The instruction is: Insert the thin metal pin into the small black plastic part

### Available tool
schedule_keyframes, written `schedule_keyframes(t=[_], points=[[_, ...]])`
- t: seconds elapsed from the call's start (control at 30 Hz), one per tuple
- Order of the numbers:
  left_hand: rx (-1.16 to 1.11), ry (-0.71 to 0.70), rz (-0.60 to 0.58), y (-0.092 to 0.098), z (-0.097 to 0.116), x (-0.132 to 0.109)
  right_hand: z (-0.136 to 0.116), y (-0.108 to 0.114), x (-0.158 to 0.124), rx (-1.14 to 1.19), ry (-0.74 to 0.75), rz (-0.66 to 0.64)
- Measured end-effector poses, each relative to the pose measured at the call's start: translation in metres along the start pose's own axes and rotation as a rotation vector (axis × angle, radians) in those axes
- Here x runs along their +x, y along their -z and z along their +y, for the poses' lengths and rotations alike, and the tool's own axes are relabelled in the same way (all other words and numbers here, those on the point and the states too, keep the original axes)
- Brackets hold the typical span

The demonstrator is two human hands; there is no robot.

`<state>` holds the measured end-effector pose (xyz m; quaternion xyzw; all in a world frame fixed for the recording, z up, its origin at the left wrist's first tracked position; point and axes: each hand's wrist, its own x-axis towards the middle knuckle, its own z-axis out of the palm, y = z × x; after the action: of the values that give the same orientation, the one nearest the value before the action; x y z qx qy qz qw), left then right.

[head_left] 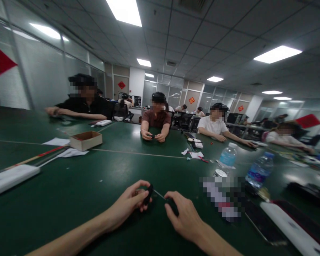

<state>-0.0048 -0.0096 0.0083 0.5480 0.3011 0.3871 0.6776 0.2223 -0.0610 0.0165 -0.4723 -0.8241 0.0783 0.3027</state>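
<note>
Green table (69, 202) is lit by ceiling panels (277, 54); bottles (227, 158), phone (266, 222) are seen right of fingers, box (88, 143) beyond left. Black part (148, 194) is clamped by left hand (133, 198); shafted tool (172, 206) is gripped by right hand (186, 214); tip contact unclear.

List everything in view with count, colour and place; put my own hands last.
Broad flat table: one, green, across the lower view
Open rectangular cardboard box: one, tan, left
Long oblong devices: two nearby, white, left and lower right
Labelled plastic bottles: two, clear, right
Flat phone-like slab: one, dark, lower right
Paper pieces: several, white, by the box and mid-table
Seated people: at least four, black, maroon and white tops, around the table
Diamond-shaped signs: at least five, red, background
Rectangular ceiling lights: several, white, overhead
Small object: one, black, low centre
Thin-shafted tool: one, dark handle, low centre
Left hand: one, bare, holding the small object
Right hand: one, bare, holding the tool
</note>
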Motion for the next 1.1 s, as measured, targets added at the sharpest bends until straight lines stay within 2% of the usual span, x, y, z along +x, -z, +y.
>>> schedule_keyframes(t=[1.1], points=[[-0.016,0.005,0.008,-0.0016,0.0021,-0.0018,-0.0029,0.0018,0.0007,-0.004,0.032,-0.014]])
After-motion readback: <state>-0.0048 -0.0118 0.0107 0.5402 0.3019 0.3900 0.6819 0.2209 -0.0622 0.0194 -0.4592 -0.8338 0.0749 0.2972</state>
